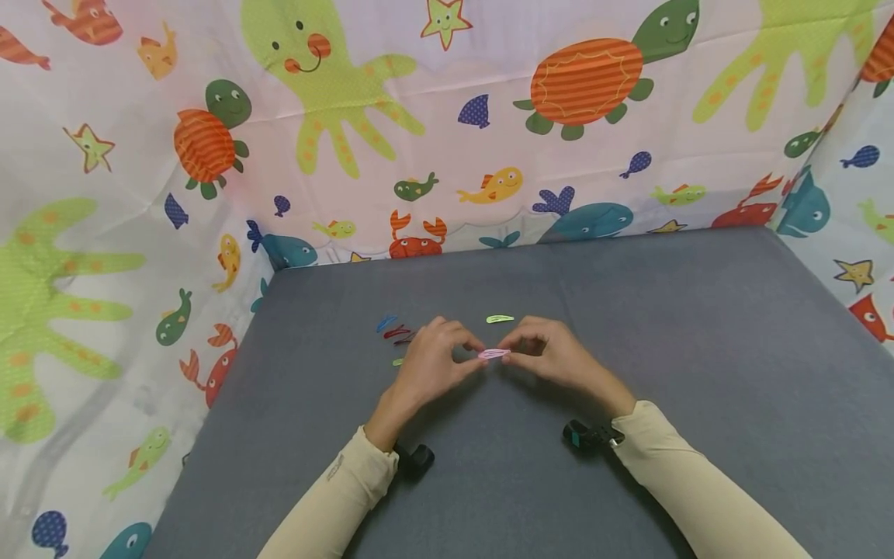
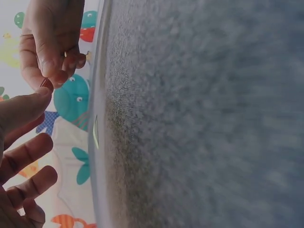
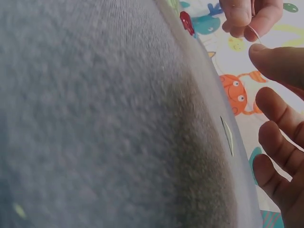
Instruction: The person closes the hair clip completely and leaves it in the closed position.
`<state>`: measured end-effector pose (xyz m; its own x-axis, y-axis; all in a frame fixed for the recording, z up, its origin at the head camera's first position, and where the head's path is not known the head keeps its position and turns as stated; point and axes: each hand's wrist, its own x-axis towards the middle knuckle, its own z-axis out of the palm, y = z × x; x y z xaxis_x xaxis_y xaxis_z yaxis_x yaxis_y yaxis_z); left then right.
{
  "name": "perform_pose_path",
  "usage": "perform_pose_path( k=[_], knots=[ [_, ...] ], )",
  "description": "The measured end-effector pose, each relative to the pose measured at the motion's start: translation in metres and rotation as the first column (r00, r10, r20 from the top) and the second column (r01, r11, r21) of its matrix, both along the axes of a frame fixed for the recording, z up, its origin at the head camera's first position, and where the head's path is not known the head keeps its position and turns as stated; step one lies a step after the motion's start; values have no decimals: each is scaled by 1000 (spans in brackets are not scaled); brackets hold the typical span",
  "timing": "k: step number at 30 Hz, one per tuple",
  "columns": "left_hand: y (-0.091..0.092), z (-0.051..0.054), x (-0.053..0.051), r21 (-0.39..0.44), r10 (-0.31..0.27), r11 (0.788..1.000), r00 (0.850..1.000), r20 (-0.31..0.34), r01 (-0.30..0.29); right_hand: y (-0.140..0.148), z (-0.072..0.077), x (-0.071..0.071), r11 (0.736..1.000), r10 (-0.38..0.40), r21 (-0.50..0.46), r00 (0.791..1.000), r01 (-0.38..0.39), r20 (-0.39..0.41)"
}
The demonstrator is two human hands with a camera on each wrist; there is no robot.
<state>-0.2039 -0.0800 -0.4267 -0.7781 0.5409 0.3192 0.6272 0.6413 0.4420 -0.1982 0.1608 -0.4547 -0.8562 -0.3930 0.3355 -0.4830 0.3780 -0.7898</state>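
Observation:
A pink snap hair clip [image 1: 493,354] is held above the table between both hands. My left hand [image 1: 434,355] pinches its left end between thumb and fingertips, and my right hand [image 1: 556,353] pinches its right end. In the right wrist view the clip [image 3: 255,33] appears as a thin edge, with the right hand's other fingers spread apart below it. A yellow-green hair clip [image 1: 499,318] lies on the table just beyond the hands. Left of the left hand lie a blue clip [image 1: 386,323], a red clip [image 1: 397,331] and a darker clip, partly covered by that hand.
Another green clip [image 1: 397,362] peeks out beside the left hand. The grey table [image 1: 698,373] is backed and flanked by a white curtain [image 1: 377,210] printed with sea animals. A black strapped device [image 1: 587,436] sits at the right wrist, another [image 1: 417,460] at the left.

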Motion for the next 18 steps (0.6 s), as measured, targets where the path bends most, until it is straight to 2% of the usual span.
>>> perform_pose_path(
  k=[4,11,18],
  knots=[
    [4,-2,-6,-19,20,1000,999,47,-19,1,0,-2,999,-17,42,999,19,-49],
    [11,-5,-17,-76,51,996,994,98,-44,1,-1,-7,994,-61,93,997,64,-40],
    [21,-7,-29,-136,73,989,985,157,-52,3,-5,-14,978,-104,173,992,116,-77]
  ],
)
